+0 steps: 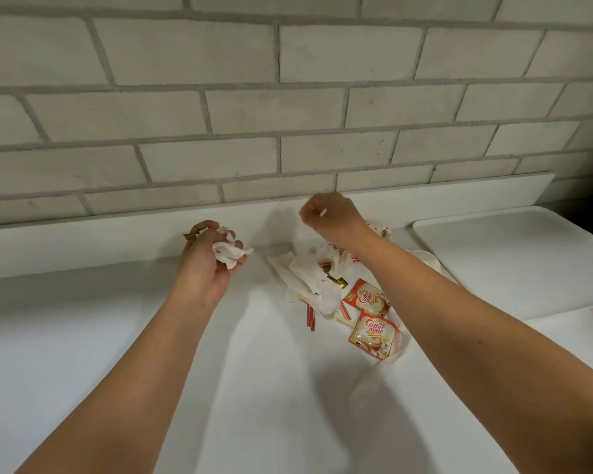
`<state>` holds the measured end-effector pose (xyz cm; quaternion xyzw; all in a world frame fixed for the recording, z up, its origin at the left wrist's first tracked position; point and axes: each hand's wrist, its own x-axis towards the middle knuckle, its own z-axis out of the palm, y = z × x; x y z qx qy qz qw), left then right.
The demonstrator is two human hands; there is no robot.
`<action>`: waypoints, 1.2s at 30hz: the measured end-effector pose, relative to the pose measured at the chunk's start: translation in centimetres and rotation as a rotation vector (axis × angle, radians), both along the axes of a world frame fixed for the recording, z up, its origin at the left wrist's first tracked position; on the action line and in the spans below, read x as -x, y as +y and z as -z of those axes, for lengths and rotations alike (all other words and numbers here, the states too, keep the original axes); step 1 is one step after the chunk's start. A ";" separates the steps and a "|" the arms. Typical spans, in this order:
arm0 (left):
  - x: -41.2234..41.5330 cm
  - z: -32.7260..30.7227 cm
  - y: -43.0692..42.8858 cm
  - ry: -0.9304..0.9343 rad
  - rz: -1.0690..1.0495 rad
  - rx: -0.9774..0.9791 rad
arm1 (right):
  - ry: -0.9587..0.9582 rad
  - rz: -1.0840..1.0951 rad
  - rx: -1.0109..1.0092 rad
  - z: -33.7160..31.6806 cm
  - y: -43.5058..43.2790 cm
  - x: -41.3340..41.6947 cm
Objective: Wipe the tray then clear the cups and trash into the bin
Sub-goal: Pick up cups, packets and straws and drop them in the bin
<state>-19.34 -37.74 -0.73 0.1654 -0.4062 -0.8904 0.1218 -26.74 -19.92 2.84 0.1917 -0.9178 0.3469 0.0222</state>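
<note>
tissues (305, 271), sachets (374, 331), straws (310, 319) piled beside tray (510, 254)

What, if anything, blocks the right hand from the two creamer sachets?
Nothing visible does. The right hand, pinching a small stick, is at the far side of the crumpled tissues; both sachets lie uncovered on the counter, nearer than the tissues.

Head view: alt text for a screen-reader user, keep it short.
A person's left hand grips a crumpled tissue while the right hand pinches a small pale stick near a trash pile of tissues, striped straws and two Coffee mate sachets on a white counter; a white tray lies at right.
</note>
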 end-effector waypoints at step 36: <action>-1.3 1.0 0.7 -0.065 0.078 0.170 | -0.213 0.091 -0.241 3.4 -2.7 -2.1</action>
